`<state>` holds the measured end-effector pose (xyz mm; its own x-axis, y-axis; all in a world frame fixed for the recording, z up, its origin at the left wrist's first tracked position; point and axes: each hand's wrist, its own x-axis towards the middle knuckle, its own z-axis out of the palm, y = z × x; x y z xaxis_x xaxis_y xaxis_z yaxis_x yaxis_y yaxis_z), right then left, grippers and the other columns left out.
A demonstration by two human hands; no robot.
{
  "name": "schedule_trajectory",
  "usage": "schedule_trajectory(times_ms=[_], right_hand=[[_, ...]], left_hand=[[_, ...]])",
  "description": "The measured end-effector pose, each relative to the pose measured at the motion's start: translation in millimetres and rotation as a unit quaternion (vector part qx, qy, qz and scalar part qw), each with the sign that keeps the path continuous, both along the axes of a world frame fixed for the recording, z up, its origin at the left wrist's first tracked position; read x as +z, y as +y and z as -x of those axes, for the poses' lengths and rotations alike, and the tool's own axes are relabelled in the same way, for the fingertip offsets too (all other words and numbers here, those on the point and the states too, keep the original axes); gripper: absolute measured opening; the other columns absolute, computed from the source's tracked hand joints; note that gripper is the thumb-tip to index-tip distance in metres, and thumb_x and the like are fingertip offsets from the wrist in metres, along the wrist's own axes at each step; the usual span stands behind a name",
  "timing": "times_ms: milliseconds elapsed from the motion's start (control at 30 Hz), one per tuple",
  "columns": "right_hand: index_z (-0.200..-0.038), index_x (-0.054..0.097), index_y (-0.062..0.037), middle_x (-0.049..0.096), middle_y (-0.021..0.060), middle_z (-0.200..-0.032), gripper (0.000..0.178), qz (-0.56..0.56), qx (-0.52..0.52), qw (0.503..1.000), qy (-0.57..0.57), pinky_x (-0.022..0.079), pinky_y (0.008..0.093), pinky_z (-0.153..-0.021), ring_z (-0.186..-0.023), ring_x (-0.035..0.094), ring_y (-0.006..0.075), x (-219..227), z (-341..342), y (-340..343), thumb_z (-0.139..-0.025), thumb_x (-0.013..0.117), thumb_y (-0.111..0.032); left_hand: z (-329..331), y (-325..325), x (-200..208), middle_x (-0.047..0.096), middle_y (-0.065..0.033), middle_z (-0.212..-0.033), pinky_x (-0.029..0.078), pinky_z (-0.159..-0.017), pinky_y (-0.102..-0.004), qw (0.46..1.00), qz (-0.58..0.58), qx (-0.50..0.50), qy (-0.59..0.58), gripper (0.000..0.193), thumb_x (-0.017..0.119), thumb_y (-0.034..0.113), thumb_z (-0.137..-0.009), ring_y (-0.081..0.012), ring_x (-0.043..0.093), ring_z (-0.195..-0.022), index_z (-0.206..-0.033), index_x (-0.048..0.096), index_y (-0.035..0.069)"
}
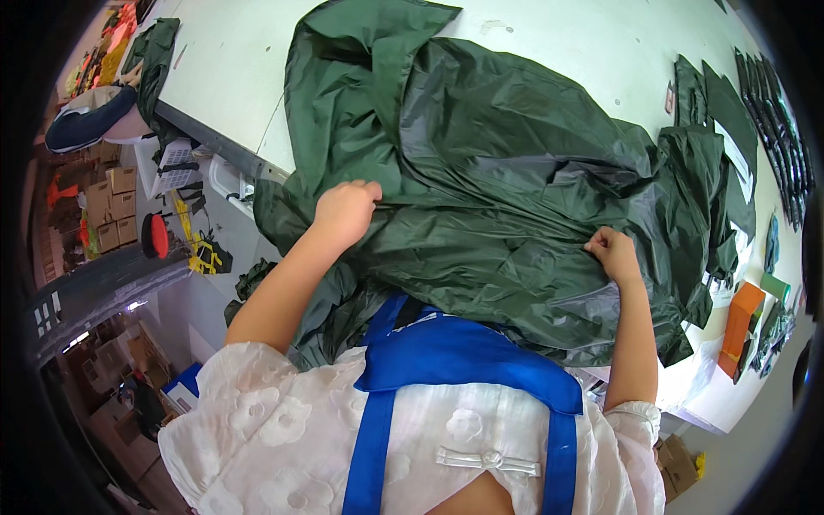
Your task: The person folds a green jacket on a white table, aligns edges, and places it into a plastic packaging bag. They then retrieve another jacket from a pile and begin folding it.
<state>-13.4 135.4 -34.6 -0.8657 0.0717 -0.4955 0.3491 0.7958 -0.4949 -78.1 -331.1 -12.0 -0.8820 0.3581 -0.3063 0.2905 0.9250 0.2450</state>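
Note:
A large, crumpled dark green sheet of thin, shiny waterproof fabric point(515, 120) lies over the table in front of me and hangs past its near edge. It looks like a garment, but its kind cannot be made out. My left hand point(348, 213) is closed on the fabric near its left side, the fingers curled over a fold. Farther right, my right hand point(614, 254) pinches the same fabric between thumb and fingers. Creases run through the cloth between the two hands. The fingertips of both hands are partly hidden in the folds.
The white table point(232, 77) extends beyond the fabric. Folded dark green pieces point(725, 154) and an orange box point(740, 330) lie at the right. At the far left a person point(94, 120) leans by the table, with cardboard boxes point(112, 206) stacked nearby.

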Motion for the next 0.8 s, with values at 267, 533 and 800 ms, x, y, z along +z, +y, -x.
schedule_trajectory(times_ms=[267,533,800], right_hand=[[-0.093,0.063,-0.0024,0.065,0.013,-0.092,0.027,-0.033,0.107,0.968,0.224,0.048,0.0426,-0.08,-0.089,0.062,0.0326,47,39,-122,-0.073,0.074,-0.017],[-0.082,0.061,-0.0094,0.057,0.0058,-0.075,0.014,0.165,0.333,0.859,0.352,0.043,0.0392,-0.087,-0.082,0.058,0.0261,8,75,-269,-0.073,0.07,-0.015],[-0.089,0.063,-0.0052,0.059,0.0094,-0.081,0.015,0.228,0.233,0.877,0.353,0.05,0.0361,-0.066,-0.075,0.06,0.0288,26,71,-259,-0.075,0.068,-0.005]], left_hand=[[10,-4,37,0.061,-0.0123,-0.081,0.047,-0.065,-0.0365,0.974,-0.216,-0.009,-0.071,0.008,0.061,0.009,-0.083,-0.0299,0.06,-0.076,-0.088,0.062,0.003],[68,23,8,0.066,-0.0126,-0.076,0.051,-0.067,-0.033,0.938,-0.277,0.197,-0.063,0.031,0.073,0.027,-0.078,-0.0257,0.065,-0.073,-0.086,0.062,-0.001],[59,24,-27,0.06,0.0005,-0.074,0.042,-0.058,-0.0248,0.759,-0.553,0.312,-0.142,0.01,0.065,0.009,-0.086,-0.006,0.051,-0.064,-0.085,0.058,0.003]])
